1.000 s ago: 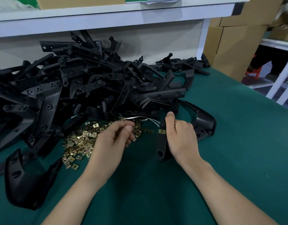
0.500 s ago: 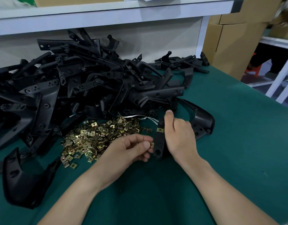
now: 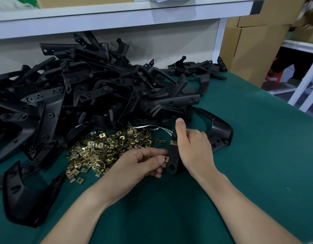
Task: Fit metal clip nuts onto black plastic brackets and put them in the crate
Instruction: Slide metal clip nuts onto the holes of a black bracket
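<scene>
On the green tabletop (image 3: pixel 258 155) the big pile of black brackets (image 3: pixel 81 95) lies at about ten o'clock from your hands. If you drag a piece out carelessly, loose ones may slide down over the heap of clip nuts (image 3: pixel 102 152), which lies just at nine o'clock of your left hand (image 3: pixel 143 164). The crate is not in view. The bracket (image 3: pixel 172 155) you work on stands between both hands. Your right hand (image 3: pixel 192 148) is curled around it from the three o'clock side, thumb pointing to twelve o'clock, and one fitted clip nut (image 3: pixel 173 142) already sits on its edge. Your left hand pinches a loose clip nut (image 3: pixel 166 158) between thumb and forefinger, against the bracket's nine o'clock edge near the lower end. The main risk, I think, is that this nut goes on tilted or beside its hole, then it jams or springs away. If the right grip loosens, the bracket may turn under the push.
</scene>
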A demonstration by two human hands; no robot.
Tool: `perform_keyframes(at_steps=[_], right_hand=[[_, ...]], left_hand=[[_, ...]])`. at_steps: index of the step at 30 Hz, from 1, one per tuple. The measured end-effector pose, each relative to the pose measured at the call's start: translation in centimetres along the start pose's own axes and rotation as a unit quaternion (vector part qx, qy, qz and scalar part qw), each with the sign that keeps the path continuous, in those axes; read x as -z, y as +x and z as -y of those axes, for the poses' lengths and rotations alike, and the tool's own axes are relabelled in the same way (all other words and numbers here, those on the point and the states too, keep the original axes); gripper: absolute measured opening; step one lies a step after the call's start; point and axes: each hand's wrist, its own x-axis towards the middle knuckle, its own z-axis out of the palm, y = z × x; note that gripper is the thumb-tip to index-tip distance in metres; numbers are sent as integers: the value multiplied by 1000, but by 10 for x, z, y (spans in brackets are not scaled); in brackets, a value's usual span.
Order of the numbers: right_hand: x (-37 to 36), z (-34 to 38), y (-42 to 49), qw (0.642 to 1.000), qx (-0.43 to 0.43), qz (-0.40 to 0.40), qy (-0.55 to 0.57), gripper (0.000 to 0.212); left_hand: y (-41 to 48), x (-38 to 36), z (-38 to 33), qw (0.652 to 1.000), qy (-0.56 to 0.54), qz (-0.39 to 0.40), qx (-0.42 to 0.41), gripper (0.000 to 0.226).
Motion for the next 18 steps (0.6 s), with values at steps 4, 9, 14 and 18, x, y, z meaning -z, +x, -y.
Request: perform_keyframes(at_steps=[4, 9, 14, 18], right_hand=[[0, 0, 0, 1000, -3, -2, 6, 67], [-1, -1, 1, 1000, -3, -5, 2, 68], [-1, -2, 1, 1000, 1, -9, 6, 67], [-2, -1, 1, 1000, 4, -13, 4, 68]], left_hand=[[0, 0, 0, 1000, 2, -5, 1, 25], [1, -1, 0, 1000, -12, -6, 0, 24], [0, -1, -1, 1000, -23, 0, -6, 24], [0, -1, -2, 1000, -18, -2, -5, 22]])
